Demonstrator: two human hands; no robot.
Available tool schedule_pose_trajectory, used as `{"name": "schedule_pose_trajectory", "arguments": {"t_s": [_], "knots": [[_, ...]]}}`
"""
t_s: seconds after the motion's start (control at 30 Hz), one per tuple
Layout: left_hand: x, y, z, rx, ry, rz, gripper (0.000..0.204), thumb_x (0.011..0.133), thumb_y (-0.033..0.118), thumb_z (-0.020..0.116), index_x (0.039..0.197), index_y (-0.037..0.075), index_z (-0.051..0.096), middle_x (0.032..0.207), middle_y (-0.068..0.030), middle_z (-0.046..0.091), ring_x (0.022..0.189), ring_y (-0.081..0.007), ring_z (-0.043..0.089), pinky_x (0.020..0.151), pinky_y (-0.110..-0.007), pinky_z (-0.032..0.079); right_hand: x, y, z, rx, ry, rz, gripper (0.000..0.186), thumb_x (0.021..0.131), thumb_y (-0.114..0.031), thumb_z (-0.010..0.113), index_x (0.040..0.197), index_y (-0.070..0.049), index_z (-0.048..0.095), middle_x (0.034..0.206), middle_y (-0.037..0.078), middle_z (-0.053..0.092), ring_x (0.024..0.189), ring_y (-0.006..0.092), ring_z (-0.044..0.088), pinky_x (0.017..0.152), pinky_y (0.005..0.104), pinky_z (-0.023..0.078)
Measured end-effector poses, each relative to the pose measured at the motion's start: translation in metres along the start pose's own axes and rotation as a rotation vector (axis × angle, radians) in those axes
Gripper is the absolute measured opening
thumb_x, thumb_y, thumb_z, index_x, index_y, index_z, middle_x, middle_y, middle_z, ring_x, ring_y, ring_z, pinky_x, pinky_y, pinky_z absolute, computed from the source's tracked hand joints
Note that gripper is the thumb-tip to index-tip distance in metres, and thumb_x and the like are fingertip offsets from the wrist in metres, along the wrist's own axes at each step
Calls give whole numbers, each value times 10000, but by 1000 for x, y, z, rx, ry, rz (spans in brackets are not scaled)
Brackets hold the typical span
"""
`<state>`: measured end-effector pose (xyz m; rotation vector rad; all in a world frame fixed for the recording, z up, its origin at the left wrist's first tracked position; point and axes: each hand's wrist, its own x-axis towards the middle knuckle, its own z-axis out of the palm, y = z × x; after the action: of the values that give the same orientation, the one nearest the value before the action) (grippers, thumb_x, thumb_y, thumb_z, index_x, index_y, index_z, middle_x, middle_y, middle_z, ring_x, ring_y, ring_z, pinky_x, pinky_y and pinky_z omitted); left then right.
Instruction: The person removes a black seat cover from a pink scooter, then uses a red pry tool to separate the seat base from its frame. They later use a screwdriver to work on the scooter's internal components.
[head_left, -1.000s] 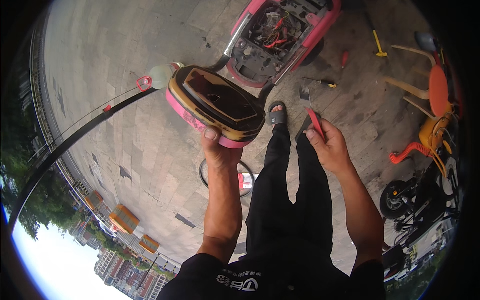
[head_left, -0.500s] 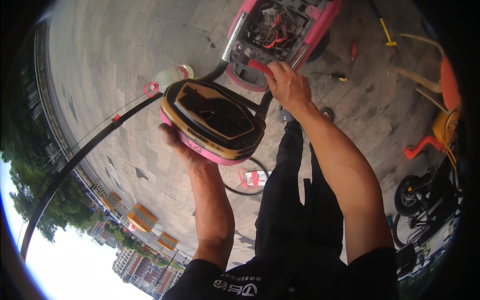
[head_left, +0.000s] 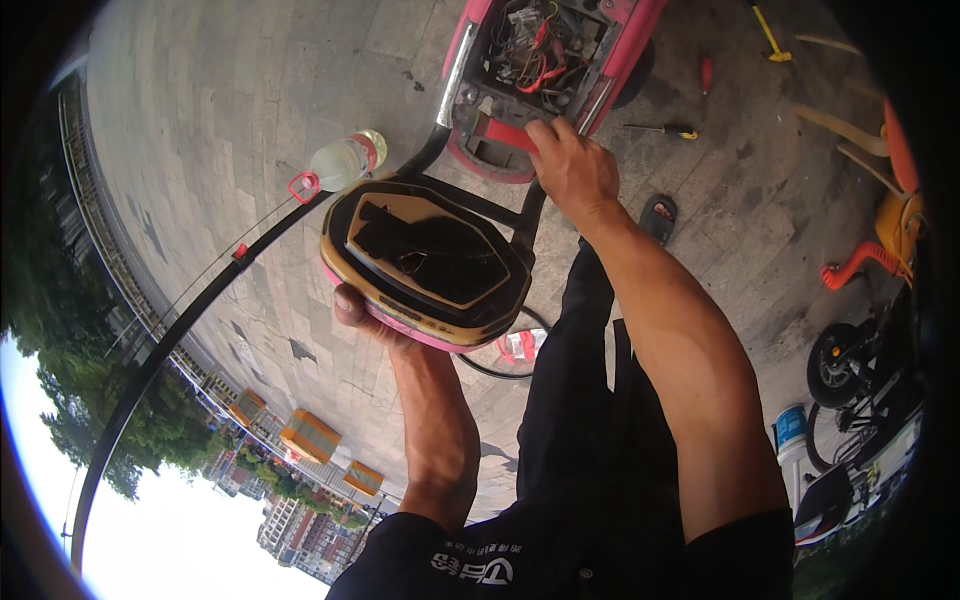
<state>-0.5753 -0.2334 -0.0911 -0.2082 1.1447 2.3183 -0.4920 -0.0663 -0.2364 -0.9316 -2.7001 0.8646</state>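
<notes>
My left hand [head_left: 370,318] grips the near end of a rounded padded backrest [head_left: 430,250], with its thumb along the side and its other fingers hidden underneath. The pad has a worn tan and black face and a pink side, and black tubing [head_left: 430,150] joins it to a pink scooter [head_left: 635,50]. Beyond the pad, my right hand [head_left: 575,175] is closed at the end of a red elongated piece [head_left: 510,133] by the scooter's rear; what exactly this piece is, I cannot make out. Loose wires [head_left: 540,55] fill the scooter's open compartment.
A clear jug [head_left: 345,160] stands left of the pad. On the paving lie a yellow-handled screwdriver [head_left: 660,131], a red-handled tool [head_left: 706,75] and a yellow and black tool [head_left: 770,35]. A bicycle [head_left: 840,370] and a blue bucket [head_left: 790,428] are at right.
The view has shifted slightly. My left thumb sits closer against the pad's side, and the pad appears a little lower. My right hand stays at the red piece.
</notes>
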Motion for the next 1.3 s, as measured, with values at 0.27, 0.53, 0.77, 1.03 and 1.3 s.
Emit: {"name": "schedule_pose_trajectory", "arguments": {"t_s": [0.27,0.53,0.77,1.03,1.3], "knots": [[-3,-3,-19,-48,7,-18,798,815,591,619,1400,77,444,1376,-207,497,1215,-399,528,976,-577,498,2,-5,-3,18,-17,47,215,807,-202,685,955,-169,533,858,54,591,693,301,681,559,417,562],[-3,-2,-18,-7,-4,-6,789,776,455,730,1377,24,455,1320,-198,551,1169,-351,574,989,-496,509,-1,-4,-1,25,-75,81,299,798,-192,698,1042,-183,526,940,56,597,751,345,666,616,450,558],[-5,-1,0,-155,-3,-29,764,828,479,655,1381,0,435,1306,-242,543,1145,-384,588,930,-541,540,-1,-4,-2,-5,-116,98,332,801,-189,703,1091,-192,541,978,57,613,763,360,661,640,457,555],[-1,0,-2,-171,-46,-61,790,818,473,693,1373,-24,432,1300,-248,547,1122,-374,609,909,-533,556,4,1,-4,39,-118,63,259,825,-201,681,1049,-178,553,961,58,612,739,356,668,616,464,549],[-1,-2,-8,130,78,26,909,746,584,734,1347,-41,460,1266,-229,573,1108,-356,614,919,-484,553,-46,-37,-70,978,-368,449,323,976,-330,560,1068,-28,630,728,73,633,702,136,622,646,300,478]]}}
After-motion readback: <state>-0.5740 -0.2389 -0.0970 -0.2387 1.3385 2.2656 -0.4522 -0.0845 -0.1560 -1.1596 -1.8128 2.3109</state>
